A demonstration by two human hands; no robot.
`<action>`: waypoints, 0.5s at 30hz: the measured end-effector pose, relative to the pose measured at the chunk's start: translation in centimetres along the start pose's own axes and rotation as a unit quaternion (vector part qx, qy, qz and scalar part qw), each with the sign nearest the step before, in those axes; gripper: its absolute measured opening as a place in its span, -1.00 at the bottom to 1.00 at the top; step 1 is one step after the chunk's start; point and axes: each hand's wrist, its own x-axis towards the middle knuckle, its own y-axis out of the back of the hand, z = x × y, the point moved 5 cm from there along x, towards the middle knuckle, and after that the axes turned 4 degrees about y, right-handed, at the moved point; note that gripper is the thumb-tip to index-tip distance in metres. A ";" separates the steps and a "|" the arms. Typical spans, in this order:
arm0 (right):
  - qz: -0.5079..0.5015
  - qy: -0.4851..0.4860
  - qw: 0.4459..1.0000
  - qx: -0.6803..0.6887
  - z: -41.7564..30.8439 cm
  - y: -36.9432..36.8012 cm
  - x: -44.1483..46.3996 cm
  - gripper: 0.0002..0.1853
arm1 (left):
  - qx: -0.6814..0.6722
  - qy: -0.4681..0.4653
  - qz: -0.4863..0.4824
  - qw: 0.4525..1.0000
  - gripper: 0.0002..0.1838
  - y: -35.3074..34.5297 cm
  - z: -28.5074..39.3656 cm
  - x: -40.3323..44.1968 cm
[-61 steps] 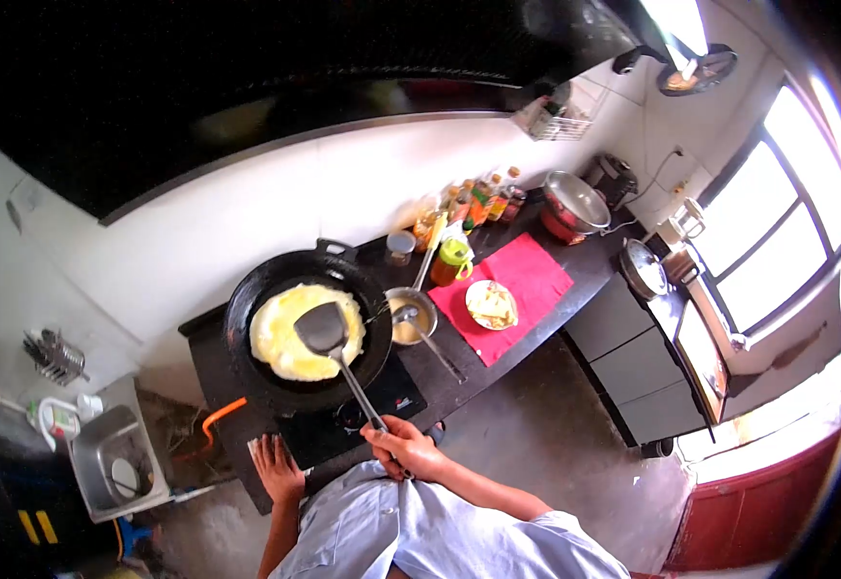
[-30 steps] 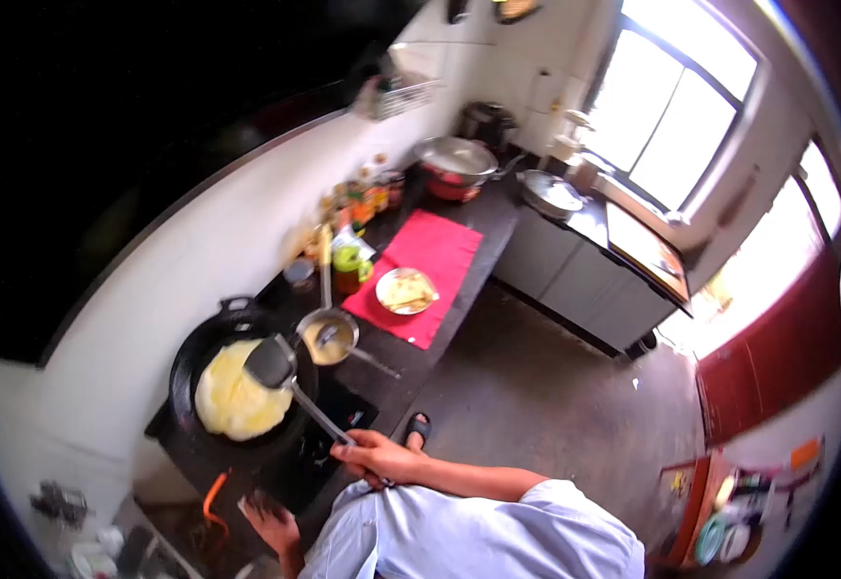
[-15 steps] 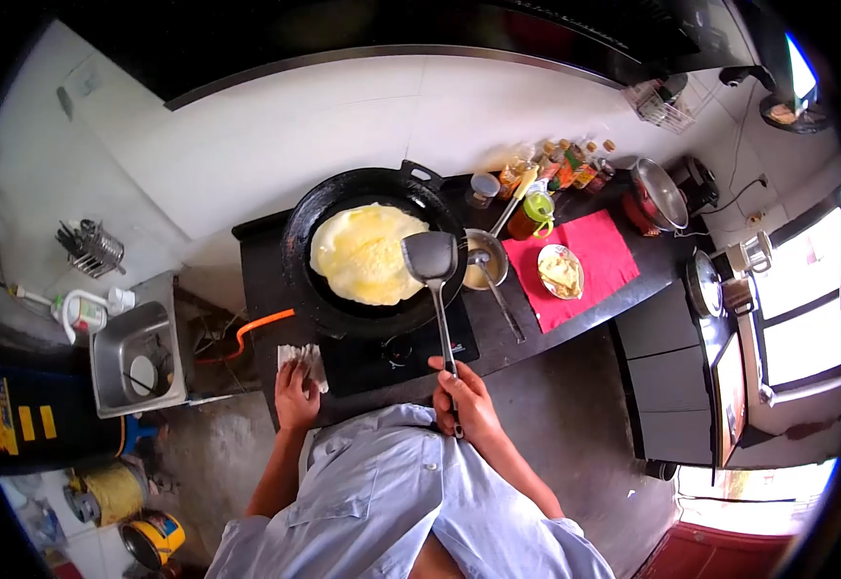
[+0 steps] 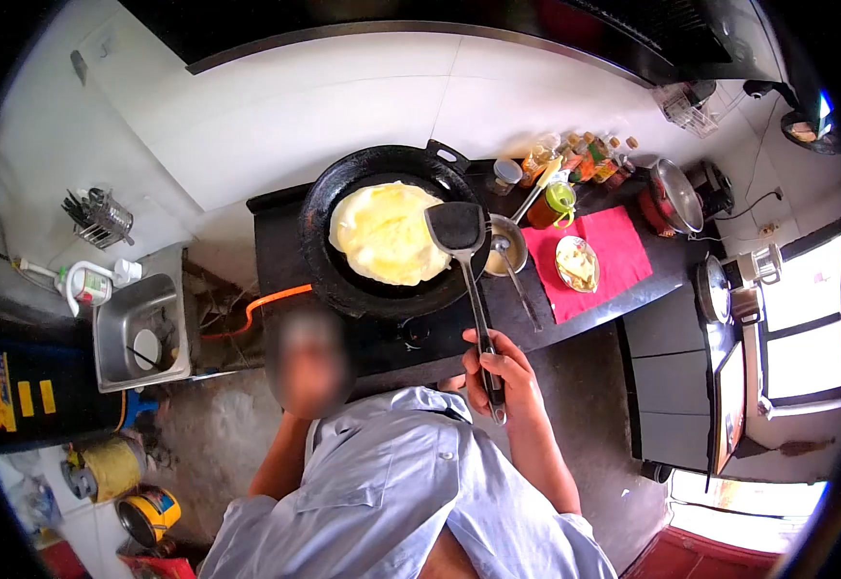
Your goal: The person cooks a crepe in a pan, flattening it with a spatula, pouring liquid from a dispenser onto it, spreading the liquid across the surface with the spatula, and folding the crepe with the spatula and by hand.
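My right hand [image 4: 507, 372] is closed around the handle of a spatula [image 4: 457, 227], whose dark blade is raised over the right side of a black wok [image 4: 320, 275]. A thin, pale yellow pancake [image 4: 382, 236] lies spread in the wok. My left hand [image 4: 307, 372] is at the counter's front edge, left of the cooktop [image 4: 392, 340]; a blur covers its fingers and whatever is under them. Right of the wok stands a small pot [image 4: 494, 264] of pale liquid with a ladle [image 4: 524, 294] resting in it.
A plate [image 4: 563, 280] of folded yellow pieces sits on a red cloth [image 4: 628, 246]. Behind are a green-topped jug [image 4: 560, 201], a lidded jar [image 4: 507, 174] and several bottles [image 4: 599, 159]. An orange hose [image 4: 271, 297] runs left toward a steel sink [image 4: 174, 328].
My right hand has shifted slightly right with the spatula still in it. The whole view has moved a little. My left hand, earlier resting on a pale cloth, is now blurred.
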 end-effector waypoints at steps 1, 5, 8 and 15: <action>0.006 -0.003 1.000 -0.011 0.2 -0.2 0.3 -0.62 | -0.002 -0.010 0.006 1.000 -0.58 -0.2 -0.2 0.0; 0.010 -0.046 0.998 -0.042 1.4 -1.0 1.7 -0.64 | 0.091 -0.107 0.039 0.989 -0.64 -0.5 0.3 -0.1; -0.001 -0.067 0.996 -0.054 2.1 -1.6 3.0 -0.66 | 0.030 -0.008 0.014 0.999 -0.60 0.2 0.5 0.5; -0.026 -0.076 0.995 -0.050 2.6 -2.8 7.2 -0.66 | -0.031 0.115 -0.039 0.992 -0.50 2.0 1.7 1.6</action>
